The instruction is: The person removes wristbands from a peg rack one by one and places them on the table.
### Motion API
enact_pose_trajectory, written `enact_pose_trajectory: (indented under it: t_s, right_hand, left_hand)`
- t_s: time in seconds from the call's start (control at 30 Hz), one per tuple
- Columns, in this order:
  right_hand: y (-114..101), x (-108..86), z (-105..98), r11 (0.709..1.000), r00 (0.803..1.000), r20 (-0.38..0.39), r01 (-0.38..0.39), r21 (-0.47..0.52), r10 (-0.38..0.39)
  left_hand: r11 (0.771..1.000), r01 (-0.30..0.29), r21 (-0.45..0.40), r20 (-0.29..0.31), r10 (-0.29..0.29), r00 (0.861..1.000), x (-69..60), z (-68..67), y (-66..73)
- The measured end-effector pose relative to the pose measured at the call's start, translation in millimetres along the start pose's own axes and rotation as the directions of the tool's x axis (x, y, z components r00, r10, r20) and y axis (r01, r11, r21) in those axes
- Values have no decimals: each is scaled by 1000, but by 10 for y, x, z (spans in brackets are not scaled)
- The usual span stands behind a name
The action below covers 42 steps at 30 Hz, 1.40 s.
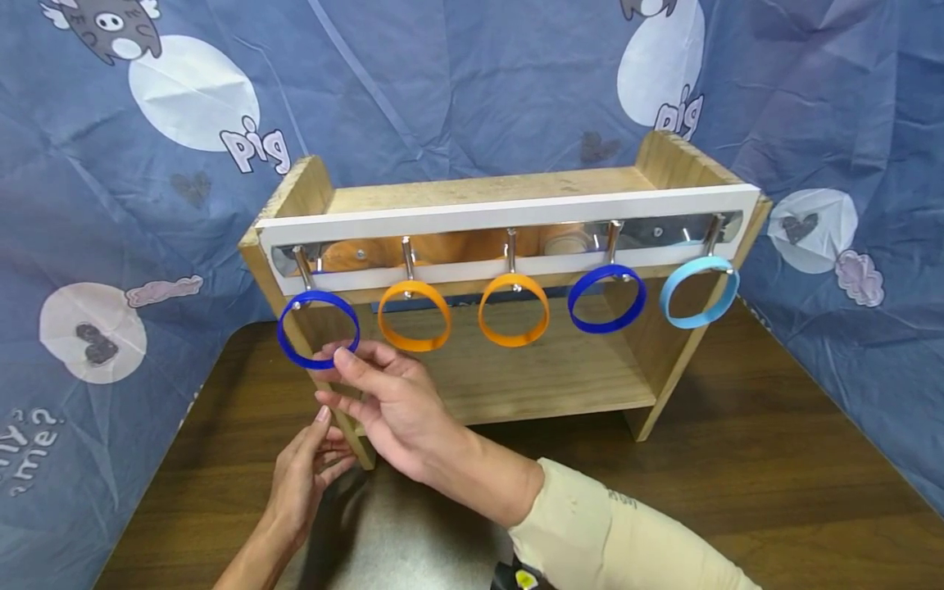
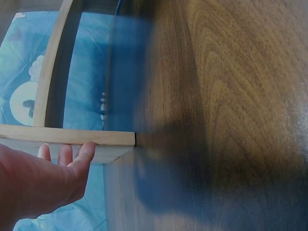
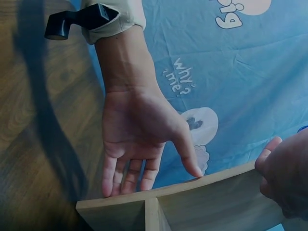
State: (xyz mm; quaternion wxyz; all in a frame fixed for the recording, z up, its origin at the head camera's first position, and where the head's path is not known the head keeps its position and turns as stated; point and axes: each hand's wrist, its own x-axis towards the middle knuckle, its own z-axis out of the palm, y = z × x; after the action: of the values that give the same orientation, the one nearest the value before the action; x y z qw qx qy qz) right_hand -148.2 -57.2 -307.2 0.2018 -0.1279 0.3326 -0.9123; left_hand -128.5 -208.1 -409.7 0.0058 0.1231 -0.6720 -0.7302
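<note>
At the far left of the head view, a dark blue ring (image 1: 324, 296) hangs from a metal hook (image 1: 302, 266). My right hand (image 1: 398, 401) pinches its lower edge between thumb and finger; the fingers behind the ring are partly hidden. Lower down, my left hand (image 1: 298, 479) is against the left side of the wooden shelf (image 1: 546, 360), its fingers extended. In the left wrist view those fingertips touch the shelf's wooden edge (image 2: 106, 137). The right wrist view shows the left palm (image 3: 137, 120) at the shelf, with my right hand (image 3: 288, 173) at the right border.
Along the hook rail (image 1: 457, 247) hang two orange rings (image 1: 413, 344), another dark blue ring (image 1: 606, 328) and a light blue ring (image 1: 696, 319). The shelf stands on a brown wooden table (image 1: 782, 459). Behind it hangs a blue patterned cloth (image 1: 472, 90).
</note>
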Motion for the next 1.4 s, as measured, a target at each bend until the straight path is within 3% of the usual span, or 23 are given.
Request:
enact_pose_trajectory:
  t_s: [0.33, 0.6, 1.03, 1.4]
  right_hand:
    - [39, -17, -13, 999, 1000, 1, 28, -20, -28]
    - [19, -59, 66, 1000, 1000, -29, -7, 28, 8]
    - [-48, -111, 177, 999, 1000, 12, -18, 51, 17]
    - [-70, -216, 196, 999, 998, 37, -44, -13, 44]
  left_hand:
    - [1000, -10, 6, -1, 10, 1000, 0, 5, 1]
    - [999, -38, -7, 21, 38, 999, -7, -13, -15]
    - [998, -49, -26, 40, 50, 998, -8, -25, -27]
    - [997, -41, -59, 47, 44, 998, 2, -21, -29]
